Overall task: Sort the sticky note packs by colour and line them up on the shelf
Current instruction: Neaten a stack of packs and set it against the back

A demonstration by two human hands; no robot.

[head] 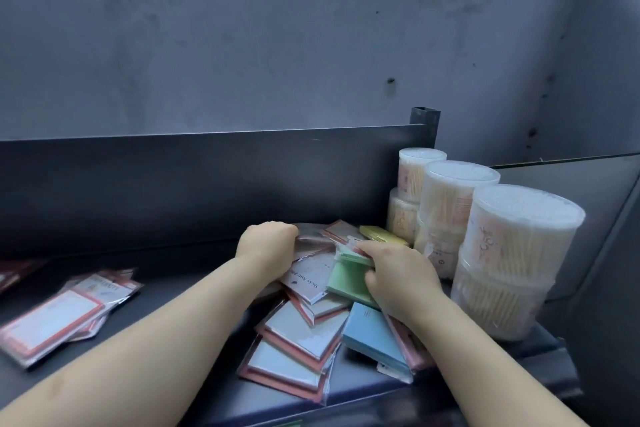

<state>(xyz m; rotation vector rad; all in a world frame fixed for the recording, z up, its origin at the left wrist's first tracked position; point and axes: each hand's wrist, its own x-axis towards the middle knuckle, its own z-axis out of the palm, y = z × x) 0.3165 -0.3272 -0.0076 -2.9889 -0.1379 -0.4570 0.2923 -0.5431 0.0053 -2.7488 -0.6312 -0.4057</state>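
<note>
A loose heap of sticky note packs lies on the dark shelf [194, 388] right of centre. Red-framed packs [294, 354] fan out at its front, a blue pack [372, 331] lies to their right, a green pack [346, 282] sits in the middle and a yellow pack [381, 236] at the back. My left hand [268, 246] curls over clear-wrapped packs at the back of the heap. My right hand [398, 276] grips a thin stack of green packs [351, 255] by its edge. A white pack labelled "Sticky Note" [306, 281] lies between my hands.
A separate pile of red-framed packs [65, 312] lies on the shelf at the left. Stacked clear tubs of cotton swabs [512, 260] crowd the right end. The shelf's black back panel [207, 184] rises behind, with a grey wall above.
</note>
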